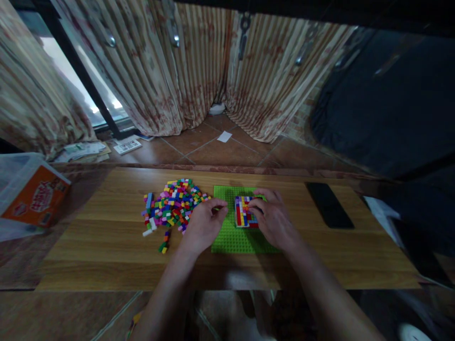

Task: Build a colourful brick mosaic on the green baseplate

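A green studded baseplate (231, 241) lies on the wooden table, bearing a small block of multicoloured toy bricks (243, 219). My right hand (273, 215) reaches over the right side of that block, its thumb and fingers bent down onto the top bricks. Whether a brick sits between those fingertips is hidden. Over the baseplate's left edge hovers my left hand (206, 222), thumb and forefinger brought together in a pinch. Anything in that pinch is too small to make out. Left of it spreads a pile of loose toy bricks (174, 203) in many colours.
A black phone (330, 205) lies on the table (106, 255) to the right. Some joined bricks (164, 244) sit apart below the pile. On the floor at left stands a clear plastic box (21, 166) with an orange label. Striped curtains (192, 61) hang beyond the table.
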